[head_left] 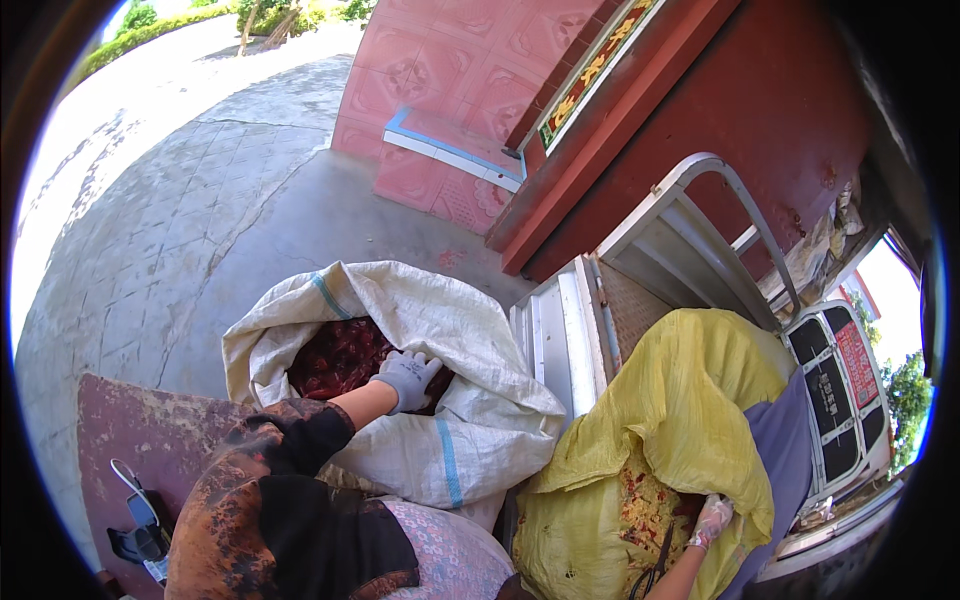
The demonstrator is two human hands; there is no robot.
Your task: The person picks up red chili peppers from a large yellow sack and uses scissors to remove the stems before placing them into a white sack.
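My left hand (408, 380), in a light grey glove, reaches into a white woven sack (480, 370) with blue stripes. Its fingers are spread over dark red dried chilies (340, 360) inside. To the right, a yellow woven sack (690, 380) holds yellowish and red bits (650, 505) that look like chili pieces and seeds. At that sack's opening is my right hand (712, 520), in a pale, red-stained glove. Its fingers are curled by the sack's folded edge, and what they hold is hidden. Beside my right forearm lies a dark tool with loops (645, 578), resembling scissors.
A metal cargo bed (560, 330) with a raised rail (745, 190) stands beyond the sacks, with a vehicle cab (835, 390) on the right. A brownish-red board (130, 430) at left carries a small black device (145, 535). Pink tiled wall (430, 70) and paving lie behind.
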